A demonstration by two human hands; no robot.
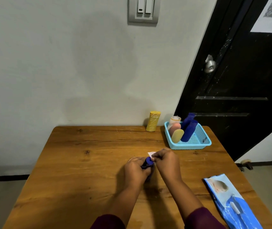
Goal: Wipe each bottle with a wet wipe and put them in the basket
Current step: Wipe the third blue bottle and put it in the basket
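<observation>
My left hand [136,171] grips a small dark blue bottle [148,161] over the middle of the wooden table [82,162]. My right hand [166,161] pinches a white wet wipe [151,153] against the bottle's top. Most of the bottle is hidden by my fingers. A light blue basket [198,141] at the table's back right holds several bottles: two dark blue ones [189,129], a pink one [174,128], a pale yellow one [177,136] and a clear one behind. A yellow bottle [153,121] stands upright on the table left of the basket.
A blue wet-wipe pack [231,200] lies near the table's right front edge. A pale wall runs behind the table, with a switch plate [143,10] above. A black door [231,80] with a metal knob stands at the right.
</observation>
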